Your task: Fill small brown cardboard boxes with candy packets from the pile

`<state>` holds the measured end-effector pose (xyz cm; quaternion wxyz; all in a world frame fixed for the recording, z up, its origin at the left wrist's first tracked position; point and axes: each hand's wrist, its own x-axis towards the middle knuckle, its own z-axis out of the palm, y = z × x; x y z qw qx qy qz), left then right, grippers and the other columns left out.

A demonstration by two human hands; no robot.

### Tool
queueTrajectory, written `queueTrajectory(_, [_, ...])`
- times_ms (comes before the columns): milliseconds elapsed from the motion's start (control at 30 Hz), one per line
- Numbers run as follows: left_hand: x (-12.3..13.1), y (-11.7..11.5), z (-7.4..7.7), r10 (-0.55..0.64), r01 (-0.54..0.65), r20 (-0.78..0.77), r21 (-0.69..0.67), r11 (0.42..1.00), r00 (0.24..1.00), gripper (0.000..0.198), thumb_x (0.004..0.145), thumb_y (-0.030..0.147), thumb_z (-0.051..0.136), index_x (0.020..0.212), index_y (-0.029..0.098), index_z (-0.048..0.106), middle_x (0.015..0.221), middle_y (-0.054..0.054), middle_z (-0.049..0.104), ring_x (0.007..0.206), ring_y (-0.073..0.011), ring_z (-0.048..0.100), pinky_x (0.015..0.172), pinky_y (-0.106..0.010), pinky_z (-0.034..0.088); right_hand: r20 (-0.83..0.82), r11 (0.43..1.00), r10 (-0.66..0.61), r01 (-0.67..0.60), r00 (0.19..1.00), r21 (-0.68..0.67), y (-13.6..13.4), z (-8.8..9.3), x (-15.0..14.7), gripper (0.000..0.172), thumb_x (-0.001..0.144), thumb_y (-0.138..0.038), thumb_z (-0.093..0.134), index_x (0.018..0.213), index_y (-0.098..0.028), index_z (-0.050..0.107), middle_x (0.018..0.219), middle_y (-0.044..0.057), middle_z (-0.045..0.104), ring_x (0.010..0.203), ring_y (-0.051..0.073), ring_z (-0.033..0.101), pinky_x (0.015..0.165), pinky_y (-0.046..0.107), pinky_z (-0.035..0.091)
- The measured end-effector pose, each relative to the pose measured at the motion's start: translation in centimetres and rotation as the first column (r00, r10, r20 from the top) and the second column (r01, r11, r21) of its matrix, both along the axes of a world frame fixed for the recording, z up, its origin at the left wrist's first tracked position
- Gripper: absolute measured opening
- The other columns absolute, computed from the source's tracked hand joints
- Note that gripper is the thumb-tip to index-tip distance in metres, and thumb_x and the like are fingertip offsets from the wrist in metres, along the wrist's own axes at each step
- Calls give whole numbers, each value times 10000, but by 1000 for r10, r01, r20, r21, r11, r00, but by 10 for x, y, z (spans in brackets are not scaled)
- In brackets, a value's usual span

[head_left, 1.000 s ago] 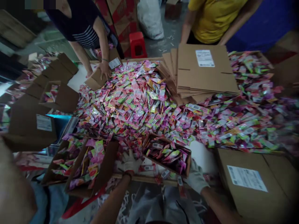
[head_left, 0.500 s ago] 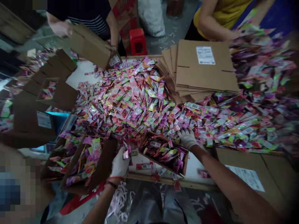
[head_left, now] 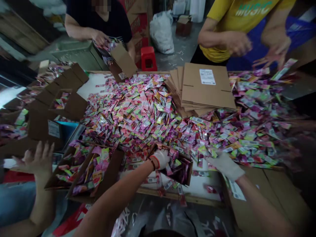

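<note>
A small open cardboard box, partly filled with small printed packets, stands at the table's near edge. My left hand, in a white glove, is at the box's left side. Its fingers curl in among packets and are partly hidden. My right hand, also gloved and a little blurred, lies to the right of the box with fingers stretched toward the near side of a large packet heap. A few loose packets lie on the white tabletop around the box.
Two packet-filled boxes stand to the left, near another person's raised hand. Flat cartons are stacked on the heap. Across the table, one person holds a box; another's hands are over packets. A large carton lies right.
My left hand has moved right, from beside the left boxes into the small box. My right hand has shifted right, away from the box's far corner. The view has tilted up slightly.
</note>
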<state>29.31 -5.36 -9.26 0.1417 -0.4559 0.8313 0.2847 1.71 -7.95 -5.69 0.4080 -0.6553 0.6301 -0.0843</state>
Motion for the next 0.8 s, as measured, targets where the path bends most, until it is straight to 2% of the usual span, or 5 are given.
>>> queueTrajectory(133, [19,1,8,-20,29,-111,75,997,994,456,698,272,608,1154,254,612,1153,-126,536,978,-296,552,780,-374,478,298,995,-58,31,953,96,23,47,67,245,761,-416,572,881,-203,553,635,-15,563,479,134,493,428,231,421])
queueTrajectory(267, [67,23,58,40,-20,-348,61,998,937,372,729,108,466,1005,272,654,1082,-25,591,1032,-193,539,884,-262,422,-101,901,414,-423,905,-94,33,1,148,278,841,-185,465,1096,-161,575,986,104,632,898,209,607,790,301,499])
queueTrajectory(367, [103,46,68,307,-291,-300,97,952,903,272,747,110,445,858,238,658,943,7,623,870,-141,561,806,-214,419,-300,847,506,-532,808,-6,33,-46,177,309,833,-107,424,1085,-68,598,1041,226,595,972,324,592,842,460,468])
queueTrajectory(567, [128,80,-27,753,-754,95,-31,656,651,476,714,185,564,1188,187,533,1203,-113,513,1051,-219,532,889,-293,421,-171,789,612,-613,772,52,29,-41,156,562,716,-182,595,1260,-89,491,1177,190,561,1070,301,561,947,406,444])
queueTrajectory(800, [125,83,-105,743,-750,223,-67,658,632,721,675,238,658,1346,248,394,1423,-176,223,1242,-384,346,939,-463,382,382,983,155,-181,911,31,11,6,64,461,795,-394,539,1212,-199,510,1246,108,548,1117,231,540,971,372,447])
